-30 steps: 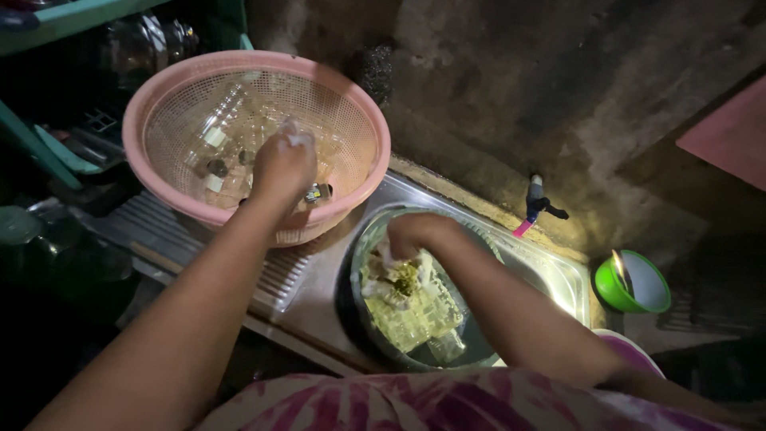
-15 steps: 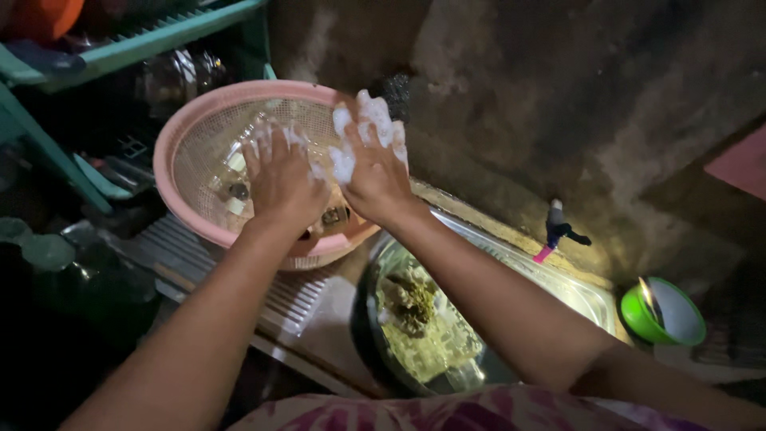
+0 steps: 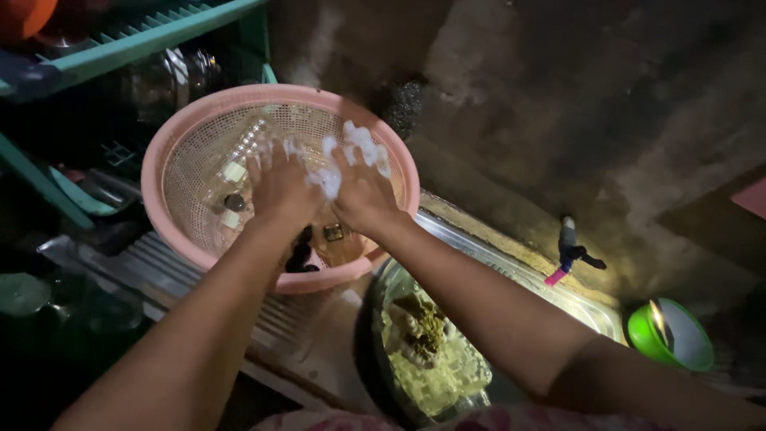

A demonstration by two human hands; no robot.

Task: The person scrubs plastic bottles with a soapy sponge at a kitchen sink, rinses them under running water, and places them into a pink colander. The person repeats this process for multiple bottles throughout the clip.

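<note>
My left hand [image 3: 279, 187] and my right hand [image 3: 363, 191] are side by side over a round pink mesh basket [image 3: 163, 152] on the sink's drainboard. White soap foam [image 3: 327, 179] clings to the spread fingers of both hands. I see nothing gripped in either hand, though the fingertips are blurred. Clear glass items and small lids [image 3: 233, 172] lie in the basket under the hands. Below my right forearm a metal bowl [image 3: 377, 315] sits in the sink, holding soapy water and a greenish scrubber [image 3: 423, 323].
A ribbed steel drainboard [image 3: 159, 271] runs under the basket. A teal rack [image 3: 144, 40] with jars stands at the upper left. A tap [image 3: 570, 247] juts from the dark wall, and a green bowl [image 3: 674, 335] sits at the right.
My right hand came up out of the metal bowl and joined my left hand over the pink basket. Both hands have since sunk a little lower into it.
</note>
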